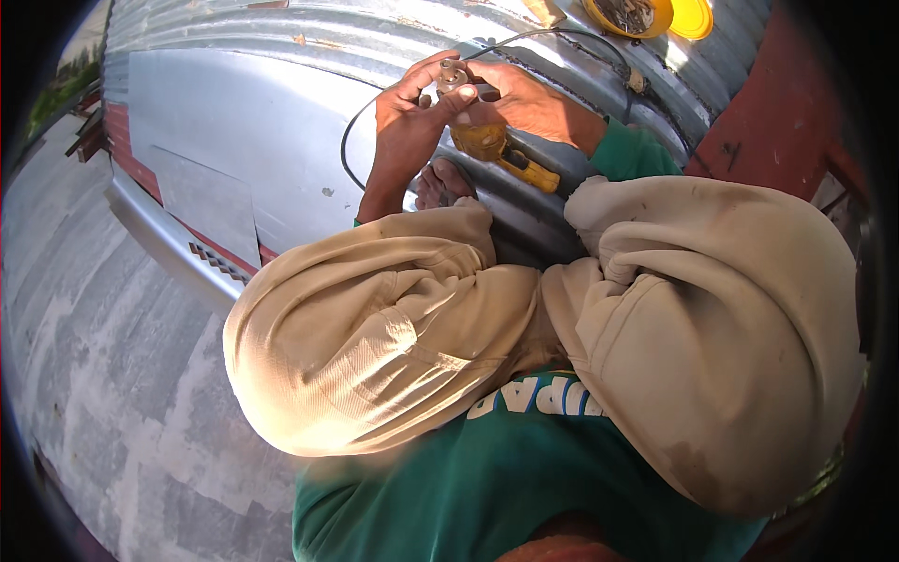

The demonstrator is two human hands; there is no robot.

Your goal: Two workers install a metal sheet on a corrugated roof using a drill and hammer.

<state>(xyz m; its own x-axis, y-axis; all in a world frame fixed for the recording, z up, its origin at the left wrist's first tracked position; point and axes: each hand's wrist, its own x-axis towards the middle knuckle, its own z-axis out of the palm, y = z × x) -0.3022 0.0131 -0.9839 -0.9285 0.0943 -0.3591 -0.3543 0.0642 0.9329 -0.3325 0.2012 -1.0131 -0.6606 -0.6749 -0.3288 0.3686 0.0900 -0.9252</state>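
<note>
Head view: left hand [409, 117] and right hand [541, 105] have fingers [460, 98] closed on the yellow tool [479, 142] at its metal end [451, 75], seemingly to steady it; it is between them, above the ridged sheet [524, 225].

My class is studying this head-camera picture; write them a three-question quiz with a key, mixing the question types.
1. Multiple choice: what are the left hand and the right hand both touching?
A) a hammer
B) a yellow power tool
C) a paintbrush

2. True or false: the yellow tub at the upper right holds small loose pieces.

3. Fill in the blank: the sleeve near the right wrist is ____ in colour.

Key: 1. B; 2. True; 3. green
</note>
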